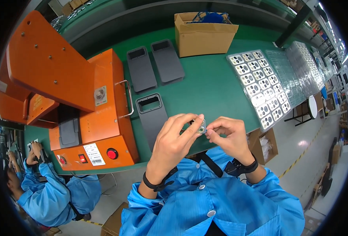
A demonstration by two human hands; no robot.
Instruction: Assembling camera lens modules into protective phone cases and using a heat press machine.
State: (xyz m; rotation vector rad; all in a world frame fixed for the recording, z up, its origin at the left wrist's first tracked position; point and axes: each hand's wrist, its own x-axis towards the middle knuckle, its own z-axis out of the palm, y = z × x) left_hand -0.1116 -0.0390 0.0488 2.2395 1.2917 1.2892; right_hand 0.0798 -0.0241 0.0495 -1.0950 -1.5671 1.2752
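My left hand (174, 135) pinches a small silvery plate with round holes (202, 127) between thumb and fingers, held up over the near edge of the bench. Thumb and forefinger of my right hand (230, 135) are pressed together at the plate's right edge; what lies between them is too small to make out. Just beyond my left hand, a grey housing with a rectangular opening (152, 118) lies on the green bench. Two more grey housings (141, 67) (168, 61) lie farther back. To the right, a clear tray (260, 84) holds rows of similar plates.
An orange press machine (103, 133) with a metal handle stands at left. Behind sits a cardboard box (205, 39) with blue material. Stacked clear trays (303, 67) are at far right, and an open carton (266, 147) is below the bench. A co-worker (60, 192) sits at left.
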